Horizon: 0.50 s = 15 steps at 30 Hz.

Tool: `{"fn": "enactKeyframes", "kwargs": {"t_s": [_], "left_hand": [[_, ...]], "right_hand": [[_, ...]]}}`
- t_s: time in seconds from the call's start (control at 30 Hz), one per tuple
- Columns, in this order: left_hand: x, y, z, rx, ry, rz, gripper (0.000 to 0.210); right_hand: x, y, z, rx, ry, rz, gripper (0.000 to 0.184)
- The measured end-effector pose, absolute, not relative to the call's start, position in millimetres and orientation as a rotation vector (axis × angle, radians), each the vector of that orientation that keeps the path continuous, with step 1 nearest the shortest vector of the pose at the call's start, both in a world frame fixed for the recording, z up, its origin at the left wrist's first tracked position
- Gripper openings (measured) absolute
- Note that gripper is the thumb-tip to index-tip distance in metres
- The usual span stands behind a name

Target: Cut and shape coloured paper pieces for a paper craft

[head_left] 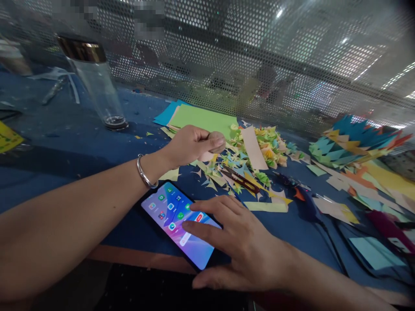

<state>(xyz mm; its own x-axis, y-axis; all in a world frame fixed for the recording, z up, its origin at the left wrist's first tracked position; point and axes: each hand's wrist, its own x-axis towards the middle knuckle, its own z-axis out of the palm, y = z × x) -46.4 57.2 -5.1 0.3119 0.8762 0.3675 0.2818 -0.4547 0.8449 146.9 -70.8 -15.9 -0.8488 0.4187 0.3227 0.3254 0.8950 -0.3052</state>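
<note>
A: From the head view, where do we stand?

B: We judge the paper craft is paused and we are working the phone (pixel 180 224). It lies flat on the blue bench (pixel 65 142), near its front edge, screen lit on a home page of app icons. Our right hand (pixel 240 246) is spread loosely above it, grasping nothing, with the fingertips (pixel 186 225) touching the glass near the middle of the screen.

A: And the left hand?

B: Our left hand (pixel 191 144) hovers beyond the phone, curled with thumb pressed to fingers. It may pinch a small scrap of paper, but we cannot tell. A silver bracelet (pixel 145 172) sits on that wrist.

A: What does the next move call for?

B: As we judge it, a light, exact tap or swipe with 1 finger, since the icons sit close together and the palm hangs low over the lower screen.

A: Any writing we can read?

B: None. The icons are too small to name, and 2 patches on the perforated screen (pixel 259 52) behind the bench are blurred. The glass bottle (pixel 97 86) with a gold cap shows no label.

A: What surrounds the phone?

B: Just past it, a heap of folded paper pieces (pixel 259 155), a red-handled tool (pixel 241 179) on it, a green sheet (pixel 204 119) behind, and a spiky paper model (pixel 350 140) at the right.
</note>
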Motion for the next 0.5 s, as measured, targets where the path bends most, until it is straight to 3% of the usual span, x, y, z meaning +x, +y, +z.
{"fn": "enactKeyframes", "kwargs": {"t_s": [0.5], "left_hand": [[-48.5,56.9,-1.9,1.911,1.055,1.145,0.053]], "right_hand": [[133.2,-77.2,-16.6,-0.79,-2.612,0.358,0.084]]}}
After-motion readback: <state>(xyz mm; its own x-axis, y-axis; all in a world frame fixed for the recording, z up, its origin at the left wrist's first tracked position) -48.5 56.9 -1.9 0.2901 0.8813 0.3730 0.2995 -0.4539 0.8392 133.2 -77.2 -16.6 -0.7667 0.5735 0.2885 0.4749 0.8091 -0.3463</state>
